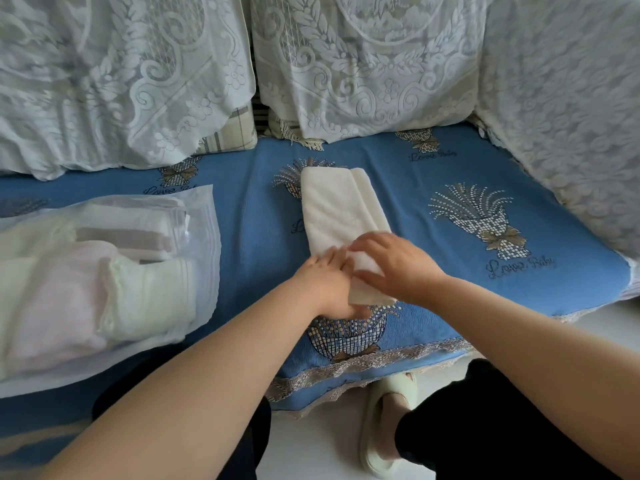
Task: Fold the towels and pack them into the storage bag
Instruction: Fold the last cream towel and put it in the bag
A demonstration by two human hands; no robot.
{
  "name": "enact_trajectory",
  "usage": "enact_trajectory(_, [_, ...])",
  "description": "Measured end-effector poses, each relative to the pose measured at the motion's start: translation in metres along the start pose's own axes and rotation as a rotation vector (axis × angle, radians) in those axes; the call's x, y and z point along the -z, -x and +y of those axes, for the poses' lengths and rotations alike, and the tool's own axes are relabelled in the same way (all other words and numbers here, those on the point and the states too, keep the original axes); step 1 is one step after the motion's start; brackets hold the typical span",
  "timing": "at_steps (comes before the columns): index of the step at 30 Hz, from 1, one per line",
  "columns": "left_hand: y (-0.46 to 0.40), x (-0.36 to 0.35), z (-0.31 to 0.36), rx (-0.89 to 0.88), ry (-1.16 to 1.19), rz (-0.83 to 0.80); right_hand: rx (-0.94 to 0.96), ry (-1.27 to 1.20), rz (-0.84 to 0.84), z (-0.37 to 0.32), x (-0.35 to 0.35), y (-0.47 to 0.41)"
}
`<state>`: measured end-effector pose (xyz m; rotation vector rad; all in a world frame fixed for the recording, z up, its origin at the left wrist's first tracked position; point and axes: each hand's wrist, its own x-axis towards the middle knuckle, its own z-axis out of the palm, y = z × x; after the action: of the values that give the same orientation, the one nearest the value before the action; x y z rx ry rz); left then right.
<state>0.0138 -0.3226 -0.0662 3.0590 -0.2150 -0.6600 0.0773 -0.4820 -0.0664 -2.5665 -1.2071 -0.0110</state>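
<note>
At the far left of the sofa seat lies a clear plastic storage bag (104, 271) with a zip edge on its right side, and inside it several folded towels (138, 292) in pale pink, cream and grey are packed side by side. The seat is covered by a blue woven cover with basket patterns (433, 161), and white lace cushions (121, 77) stand along the far side. Near the middle of the seat a cream towel folded into a long narrow strip (337, 209) lies on the cover, pointing from far to near. The left hand (329, 282) rests flat with its grip open, fingers stretched, pressing the near end of this towel. The right hand (394, 261) lies just beside it, touching the same end; its fingers are bent over the cloth edge, but I cannot tell if they really pinch it. Below, on the light floor, a pale slipper (381, 427) is seen between dark trouser legs.
</note>
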Motion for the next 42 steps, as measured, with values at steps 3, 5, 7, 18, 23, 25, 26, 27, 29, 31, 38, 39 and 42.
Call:
enact_trajectory(3, [0.004, -0.006, -0.005, 0.022, -0.071, -0.051, 0.061, 0.137, -0.333, -0.005, -0.015, 0.015])
enact_trajectory(5, [0.005, -0.006, -0.01, 0.065, -0.061, -0.034, 0.141, 0.32, -0.315, -0.004, -0.022, 0.024])
enact_trajectory(7, [0.004, -0.004, -0.012, 0.093, -0.001, -0.027, 0.238, 0.382, -0.187, -0.007, -0.022, 0.027])
enact_trajectory(18, [0.039, 0.041, 0.002, 0.006, -0.041, -0.044, -0.05, 0.059, -0.298, -0.025, 0.017, 0.014])
enact_trajectory(23, [0.054, 0.057, -0.033, -0.014, 0.425, -0.177, -0.19, -0.379, -0.372, -0.026, 0.049, 0.014])
enact_trajectory(25, [0.05, 0.057, -0.044, 0.098, 0.657, -0.111, -0.261, -0.409, -0.22, -0.017, 0.05, -0.001])
enact_trajectory(26, [0.047, 0.053, -0.048, 0.17, 0.682, -0.079, -0.281, -0.373, -0.223, -0.014, 0.046, -0.008])
enact_trajectory(27, [0.045, 0.048, -0.049, 0.225, 0.58, -0.042, -0.294, -0.328, -0.277, -0.012, 0.041, -0.014])
enact_trajectory(29, [0.041, 0.037, -0.042, 0.222, 0.281, 0.067, -0.305, -0.266, -0.422, -0.009, 0.026, -0.024])
enact_trajectory(31, [0.043, 0.026, -0.024, 0.09, 0.19, 0.174, -0.325, -0.246, -0.476, -0.008, 0.015, -0.03])
enact_trajectory(38, [0.053, -0.018, 0.013, 0.031, -0.203, 0.263, -0.426, -0.024, -0.195, -0.013, -0.005, -0.025])
enact_trajectory(39, [0.051, -0.023, 0.013, 0.038, -0.21, 0.235, -0.389, 0.036, -0.134, -0.017, -0.004, -0.023])
enact_trajectory(42, [0.041, -0.024, 0.003, 0.031, -0.172, 0.185, -0.021, 0.201, 0.208, -0.033, -0.002, -0.01])
